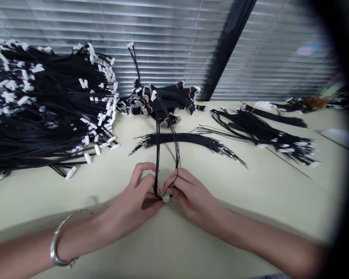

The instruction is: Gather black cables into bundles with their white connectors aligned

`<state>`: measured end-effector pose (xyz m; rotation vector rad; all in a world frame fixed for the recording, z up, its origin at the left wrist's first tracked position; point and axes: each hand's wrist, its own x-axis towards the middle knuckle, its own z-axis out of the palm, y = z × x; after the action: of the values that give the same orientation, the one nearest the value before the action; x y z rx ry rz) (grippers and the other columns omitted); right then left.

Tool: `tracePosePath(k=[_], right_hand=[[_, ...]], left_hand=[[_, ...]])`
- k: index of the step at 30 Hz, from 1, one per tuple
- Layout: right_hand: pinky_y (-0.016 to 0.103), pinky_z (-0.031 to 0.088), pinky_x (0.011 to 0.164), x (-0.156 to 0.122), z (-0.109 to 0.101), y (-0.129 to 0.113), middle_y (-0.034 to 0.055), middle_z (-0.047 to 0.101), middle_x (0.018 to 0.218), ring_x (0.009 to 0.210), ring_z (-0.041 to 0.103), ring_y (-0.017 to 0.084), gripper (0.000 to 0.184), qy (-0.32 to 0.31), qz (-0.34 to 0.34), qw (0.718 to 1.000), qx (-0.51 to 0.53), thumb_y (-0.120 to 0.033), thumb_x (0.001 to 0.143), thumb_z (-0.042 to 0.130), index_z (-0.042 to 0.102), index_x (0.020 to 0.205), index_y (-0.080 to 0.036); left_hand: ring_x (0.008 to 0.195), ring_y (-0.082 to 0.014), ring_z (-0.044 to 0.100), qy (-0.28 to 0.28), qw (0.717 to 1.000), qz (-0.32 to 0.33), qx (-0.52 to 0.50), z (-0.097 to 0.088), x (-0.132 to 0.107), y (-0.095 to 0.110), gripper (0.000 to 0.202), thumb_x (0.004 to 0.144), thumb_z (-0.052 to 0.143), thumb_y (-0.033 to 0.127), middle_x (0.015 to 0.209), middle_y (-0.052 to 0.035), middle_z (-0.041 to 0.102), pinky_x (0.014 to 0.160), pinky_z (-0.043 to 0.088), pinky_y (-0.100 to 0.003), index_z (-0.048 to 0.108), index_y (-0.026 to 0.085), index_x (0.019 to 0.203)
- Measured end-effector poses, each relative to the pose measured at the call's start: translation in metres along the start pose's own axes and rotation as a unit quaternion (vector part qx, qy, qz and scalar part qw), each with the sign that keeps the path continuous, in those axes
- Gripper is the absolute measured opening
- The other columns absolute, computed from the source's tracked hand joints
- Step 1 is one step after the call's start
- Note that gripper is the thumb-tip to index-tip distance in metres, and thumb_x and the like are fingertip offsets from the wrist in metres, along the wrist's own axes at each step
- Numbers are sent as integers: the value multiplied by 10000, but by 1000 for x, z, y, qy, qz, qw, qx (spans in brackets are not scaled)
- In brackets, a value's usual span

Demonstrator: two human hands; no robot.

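Observation:
Between my hands a small white connector (166, 198) sits at the near end of a looped set of thin black wires (158, 151). My left hand (144, 192) pinches the connector and the wires that enter it, with its index finger bent up behind them. Fingertips of my right hand (182, 188) are closed on a thin black wire (176, 176) close to the connector's other side. The loop rises away from me to a second white connector (153, 95) at its far end. The exact grip on the connector is partly hidden by my fingers.
A large heap of black cables with white connectors (55, 104) lies at the left. Tied wire bundles (174, 97) are piled by the blinds (163, 35). Loose wires (189, 138) lie across the middle of the table (235, 186), and more cables (267, 128) lie right.

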<state>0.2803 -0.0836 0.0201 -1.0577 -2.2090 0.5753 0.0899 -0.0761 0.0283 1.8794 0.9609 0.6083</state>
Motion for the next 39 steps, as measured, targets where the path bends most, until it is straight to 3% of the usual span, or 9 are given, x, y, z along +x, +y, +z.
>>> tracePosePath(k=[5, 13, 19, 28, 34, 39], right_hand=[[310, 390, 716, 0, -3, -3, 58, 526, 821, 805, 444, 177, 143, 0, 2, 999, -44, -82, 878, 418, 534, 814, -136], [279, 380, 744, 1, -2, -5, 19, 538, 801, 812, 447, 154, 96, 15, 20, 1000, -13, -162, 882, 503, 548, 798, -168], [268, 378, 741, 2, -3, -6, 14, 535, 787, 821, 449, 147, 113, 13, 35, 999, 4, -167, 880, 509, 549, 774, -167], [285, 373, 719, 1, -1, -5, 24, 534, 758, 804, 444, 165, 133, 6, 35, 999, -28, -200, 870, 522, 529, 742, -164], [271, 375, 713, 3, 3, -4, 19, 530, 750, 803, 452, 159, 128, 2, 51, 999, -10, -179, 856, 531, 525, 729, -167], [256, 383, 694, 5, 3, -2, 8, 517, 720, 776, 462, 149, 116, 7, 52, 999, 9, -155, 831, 549, 535, 716, -166]], left_hand=[[792, -29, 608, -1, 1000, 4, 8, 0, 1, -1, 162, 816, 497, 77, 1154, 13, 255, 792, 583, -164, 440, 222, 861], [835, -59, 611, -4, 1000, -3, 2, -1, 2, 2, 154, 824, 503, 103, 1168, 2, 260, 843, 586, -228, 426, 219, 889], [770, -46, 614, -26, 999, -27, -3, -4, 3, 12, 154, 825, 481, 83, 1185, -15, 241, 801, 597, -235, 403, 205, 875], [742, -51, 624, -17, 1000, -19, -7, -3, 3, 9, 156, 823, 492, 91, 1178, -19, 251, 767, 604, -233, 395, 208, 861], [775, -60, 629, -15, 1000, -17, -2, -3, 3, 9, 138, 822, 491, 98, 1207, -32, 234, 808, 589, -225, 413, 201, 872], [800, -90, 640, -3, 1000, -26, 6, -1, 2, 6, 115, 824, 493, 131, 1246, -50, 221, 838, 583, -277, 414, 200, 871]])
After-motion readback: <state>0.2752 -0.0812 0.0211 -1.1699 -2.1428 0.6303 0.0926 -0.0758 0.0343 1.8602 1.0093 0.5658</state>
